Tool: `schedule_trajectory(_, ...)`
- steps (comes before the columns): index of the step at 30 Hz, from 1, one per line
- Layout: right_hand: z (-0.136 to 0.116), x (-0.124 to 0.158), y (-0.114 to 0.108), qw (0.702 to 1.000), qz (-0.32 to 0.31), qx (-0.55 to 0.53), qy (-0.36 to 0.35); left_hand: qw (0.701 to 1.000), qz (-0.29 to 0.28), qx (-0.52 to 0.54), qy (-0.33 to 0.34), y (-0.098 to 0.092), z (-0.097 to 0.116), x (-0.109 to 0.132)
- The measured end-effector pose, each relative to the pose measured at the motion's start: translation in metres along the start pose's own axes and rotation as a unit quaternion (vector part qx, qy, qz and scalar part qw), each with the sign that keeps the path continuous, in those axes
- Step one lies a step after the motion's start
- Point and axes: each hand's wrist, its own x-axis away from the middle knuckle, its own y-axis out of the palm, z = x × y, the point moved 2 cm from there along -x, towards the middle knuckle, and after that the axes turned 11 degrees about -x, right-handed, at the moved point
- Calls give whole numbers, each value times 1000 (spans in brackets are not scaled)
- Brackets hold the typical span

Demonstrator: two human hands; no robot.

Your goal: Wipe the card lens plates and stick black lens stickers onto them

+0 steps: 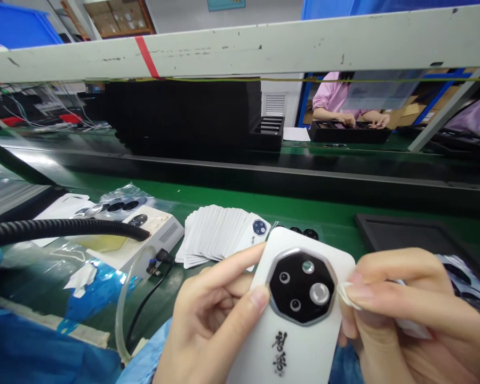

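Observation:
I hold a white phone back cover (300, 336) with a black octagonal camera module (303, 285) facing up, low in the middle of the view. My left hand (208, 320) is closed on its left edge, with the thumb resting beside the camera module. My right hand (408, 314) grips the cover's right edge and pinches a small white film tab (346, 293) next to the module.
A fanned stack of white cards (220, 232) lies on the green belt (324, 213). At left are a white box (152, 234), a black corrugated hose (64, 229) and plastic bags. A black tray (416, 234) sits right. Across the line another person's hands (364, 120) work at a tray.

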Motion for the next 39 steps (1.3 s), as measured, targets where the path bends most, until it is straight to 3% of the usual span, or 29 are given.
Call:
schedule_trajectory(4, 2, 2, 0, 1000, -3, 10, -3, 997, -29, 38, -56, 0, 0, 0)
schedule_trajectory(7, 1, 2, -3, 1000, 10, 24, -4, 997, -43, 42, -56, -1, 0, -1)
schedule_trajectory(11, -1, 2, -4, 998, -39, 38, -31, 996, -38, 50, -60, -1, 1, -1)
schedule_trajectory(14, 1, 1, -6, 996, -42, 63, -36, 996, -30, 53, -62, 1, 1, 0)
schedule_trajectory(19, 0, -1, -4, 970, -147, 144, -129, 999, 35, 6, -23, 4, -1, 3)
schedule_trajectory(22, -1, 1, -2, 953, -172, 193, -158, 997, 76, -2, 9, 6, -1, 4)
schedule_trajectory(29, -3, 10, 14, 944, -130, 252, -167, 991, 115, -46, 59, 6, -3, 6)
schedule_trajectory(34, -3, 18, 22, 953, -81, 255, -145, 965, 199, -142, 99, 5, -8, 11)
schedule_trajectory(39, -4, 15, 20, 952, -164, 210, -149, 942, 232, -188, 156, 6, -11, 13)
